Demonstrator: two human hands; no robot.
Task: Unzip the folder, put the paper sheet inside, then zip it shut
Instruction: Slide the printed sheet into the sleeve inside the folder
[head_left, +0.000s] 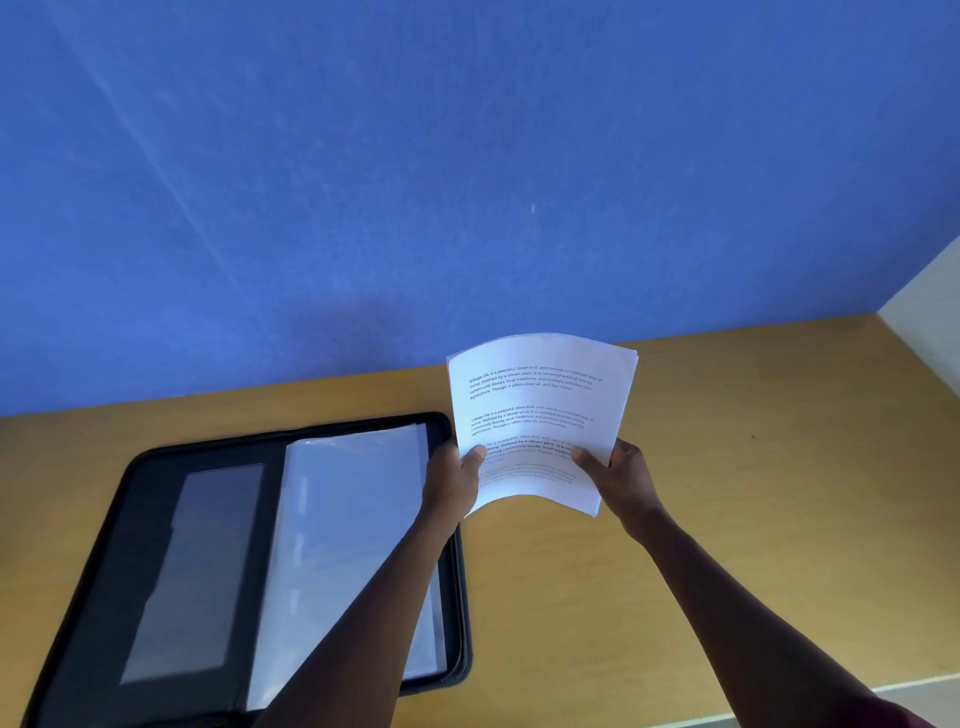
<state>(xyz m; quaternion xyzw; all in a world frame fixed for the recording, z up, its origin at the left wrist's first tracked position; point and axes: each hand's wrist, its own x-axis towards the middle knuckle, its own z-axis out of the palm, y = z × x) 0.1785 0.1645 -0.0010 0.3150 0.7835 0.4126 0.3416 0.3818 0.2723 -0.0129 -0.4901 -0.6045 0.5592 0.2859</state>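
The printed paper sheet (540, 415) is pinched by left hand (454, 480) and right hand (621, 475), beside the unzipped folder (208, 561) on the worktop (727, 467).

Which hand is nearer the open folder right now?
Left. The left hand holds the paper just over the folder's right edge; the right hand grips the paper's other side, out over the bare table, clear of the folder.
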